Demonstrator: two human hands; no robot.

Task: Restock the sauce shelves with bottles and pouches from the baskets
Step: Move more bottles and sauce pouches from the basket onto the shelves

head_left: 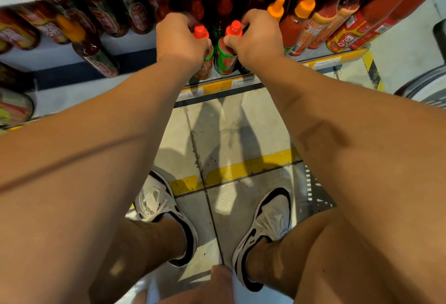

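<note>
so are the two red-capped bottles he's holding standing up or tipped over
Upright. Both red-capped bottles stand at the shelf edge, caps up, the left hand and right hand each gripping one near its neck.

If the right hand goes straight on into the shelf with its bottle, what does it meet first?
Probably the dark red-capped bottle standing just behind. The right hand grips a green-labelled bottle at the shelf's front edge. Depth is hard to judge, so the gap is unclear.

Stood side by side at the near edge of the yellow-trimmed metal shelf (241, 83): two red-capped green-labelled sauce bottles (225, 57), orange-capped bottles (293, 28) just right, dark glass bottles (96, 48) left.
</note>
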